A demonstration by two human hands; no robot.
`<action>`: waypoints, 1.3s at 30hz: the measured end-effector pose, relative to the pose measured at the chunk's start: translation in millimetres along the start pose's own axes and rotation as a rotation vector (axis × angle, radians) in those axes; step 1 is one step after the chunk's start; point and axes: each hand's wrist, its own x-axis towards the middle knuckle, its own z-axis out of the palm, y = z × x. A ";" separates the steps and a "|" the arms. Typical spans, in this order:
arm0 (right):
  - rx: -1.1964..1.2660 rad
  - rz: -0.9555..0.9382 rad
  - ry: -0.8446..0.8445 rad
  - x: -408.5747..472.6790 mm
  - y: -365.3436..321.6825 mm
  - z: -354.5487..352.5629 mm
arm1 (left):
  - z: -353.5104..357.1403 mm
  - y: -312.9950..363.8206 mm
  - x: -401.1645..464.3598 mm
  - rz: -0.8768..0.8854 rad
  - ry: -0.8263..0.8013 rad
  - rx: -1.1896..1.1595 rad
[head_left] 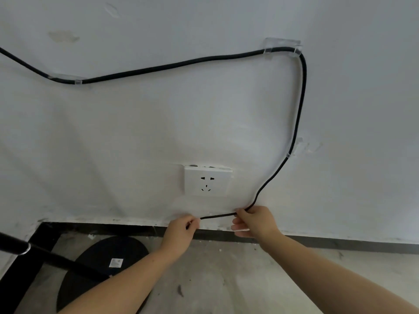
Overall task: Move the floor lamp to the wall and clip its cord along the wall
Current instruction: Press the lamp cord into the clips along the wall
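Note:
A black cord (172,64) runs across the white wall from the upper left, through a clear clip (78,82), then a second clear clip (282,49) at the upper right. From there it drops past a third clip (292,151) and curves down to my hands. My right hand (254,220) pinches the cord low on the wall. My left hand (181,232) grips the cord's end a short span to the left. The lamp's round black base (99,268) lies on the floor at the lower left, with its black pole (45,257) slanting across it.
A white wall socket (207,181) sits just above my hands, with nothing plugged in. A dark skirting strip (340,243) runs along the foot of the wall. The floor (226,279) is bare grey concrete. A black frame (25,275) stands at the far left.

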 end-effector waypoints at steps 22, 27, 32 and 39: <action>-0.022 -0.069 0.177 1.5 20.2 -3.3 | 19.0 17.9 8.6 0.000 0.029 -0.071; -0.007 -0.014 0.146 2.7 15.5 -2.1 | 8.9 13.5 11.4 -0.072 -0.086 -0.117; -0.184 -0.053 0.246 4.4 22.2 -33.9 | -7.5 5.3 8.2 -0.143 -0.159 -0.126; -0.463 -0.144 0.263 11.0 30.0 -48.9 | -2.7 37.4 2.1 -0.594 -0.117 -1.049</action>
